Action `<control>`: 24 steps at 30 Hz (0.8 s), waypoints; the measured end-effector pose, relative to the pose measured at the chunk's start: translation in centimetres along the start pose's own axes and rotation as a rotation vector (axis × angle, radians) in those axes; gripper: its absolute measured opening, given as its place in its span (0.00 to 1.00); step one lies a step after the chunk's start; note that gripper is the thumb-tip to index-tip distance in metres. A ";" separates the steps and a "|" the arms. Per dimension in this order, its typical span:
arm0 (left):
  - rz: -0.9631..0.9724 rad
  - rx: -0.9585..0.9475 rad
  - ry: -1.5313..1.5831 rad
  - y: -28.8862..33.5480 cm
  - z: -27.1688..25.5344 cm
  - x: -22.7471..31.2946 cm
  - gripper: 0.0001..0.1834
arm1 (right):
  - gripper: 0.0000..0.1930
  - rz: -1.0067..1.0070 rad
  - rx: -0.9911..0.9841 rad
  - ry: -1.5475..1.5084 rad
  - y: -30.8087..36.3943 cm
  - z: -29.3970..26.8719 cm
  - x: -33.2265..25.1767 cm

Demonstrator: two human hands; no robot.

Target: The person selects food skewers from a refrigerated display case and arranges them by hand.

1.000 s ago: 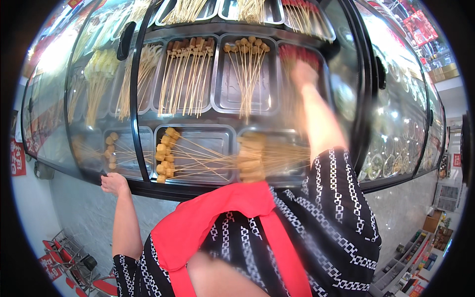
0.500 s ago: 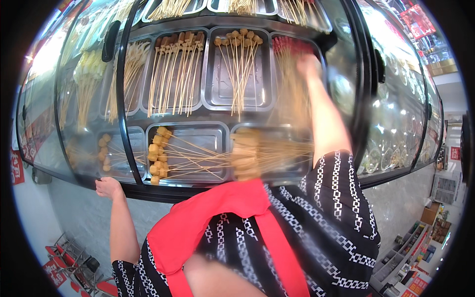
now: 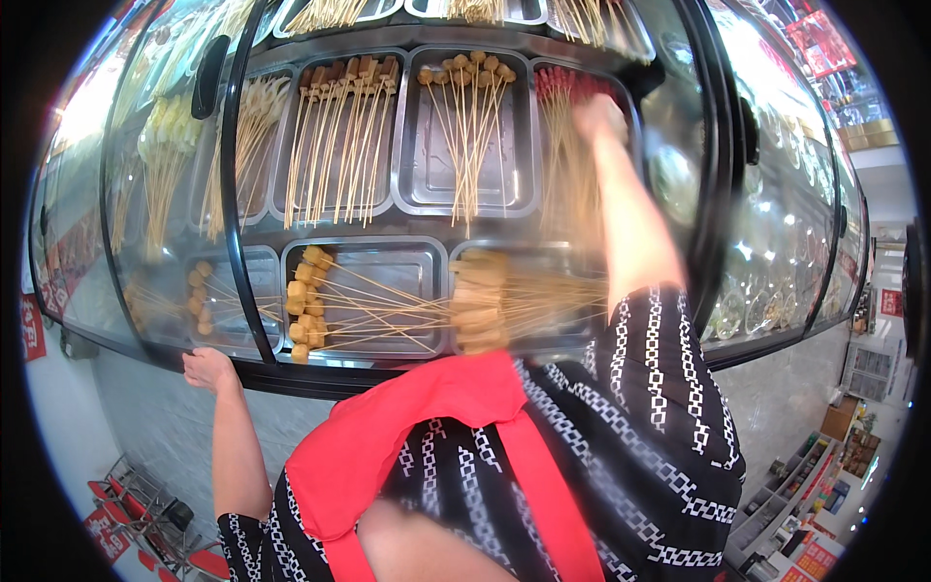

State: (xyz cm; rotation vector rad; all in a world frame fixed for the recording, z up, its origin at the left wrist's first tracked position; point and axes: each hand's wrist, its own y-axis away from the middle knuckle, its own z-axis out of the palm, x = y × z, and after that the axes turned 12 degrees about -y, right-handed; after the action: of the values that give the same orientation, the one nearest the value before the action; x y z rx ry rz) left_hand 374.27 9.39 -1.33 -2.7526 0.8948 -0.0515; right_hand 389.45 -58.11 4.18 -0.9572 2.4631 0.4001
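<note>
My right hand (image 3: 599, 120) reaches into a metal tray at the right of the display case, over a bunch of red-tipped skewers (image 3: 558, 85). Motion smears its fingers and the sticks below it, so its grip does not show. My left hand (image 3: 209, 370), fingers curled in, is at the case's front edge (image 3: 310, 380), left of my body; anything inside it is hidden. Left of the red-tipped skewers is a tray of ball skewers (image 3: 472, 70). Nearer me, yellowish-brown cube skewers (image 3: 308, 301) and flat folded tan skewers (image 3: 480, 301) lie sideways in trays.
Dark posts (image 3: 233, 175) and glass panes frame the opening on both sides. A black handle (image 3: 210, 78) juts from the left pane. Brown block skewers (image 3: 349, 78) and pale skewers (image 3: 264, 102) fill trays further left. Red chairs (image 3: 116, 500) stand low at the left.
My right hand stays over the red-tipped skewers, shifting slightly left and away from me. My left hand keeps its place at the edge. The whole view has shifted a little.
</note>
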 end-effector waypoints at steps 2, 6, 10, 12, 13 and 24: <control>-0.018 0.017 0.057 0.9 -0.9 1.3 0.24 | 0.16 -0.020 -0.026 0.045 0.1 0.0 -0.1; -0.005 0.028 0.048 0.9 -1.5 1.7 0.23 | 0.16 -0.015 -0.022 0.026 -0.4 -0.1 0.0; 0.015 0.103 0.064 0.3 0.0 0.7 0.23 | 0.16 -0.020 -0.064 0.083 -1.4 0.0 0.7; 0.032 0.121 0.047 -0.3 1.0 0.0 0.23 | 0.16 -0.041 -0.085 0.082 -1.6 0.4 1.0; 0.038 0.118 0.039 -0.3 1.0 0.1 0.23 | 0.17 -0.038 -0.094 0.082 -1.2 0.2 0.7; 0.051 0.116 0.041 -0.4 1.1 -0.2 0.22 | 0.16 -0.081 -0.128 0.087 -3.5 1.5 2.5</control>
State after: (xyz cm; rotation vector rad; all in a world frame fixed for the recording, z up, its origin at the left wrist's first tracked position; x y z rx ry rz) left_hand 374.46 10.03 -2.31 -2.6290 0.9410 -0.1461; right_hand 390.72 -61.39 1.27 -1.1451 2.4915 0.5037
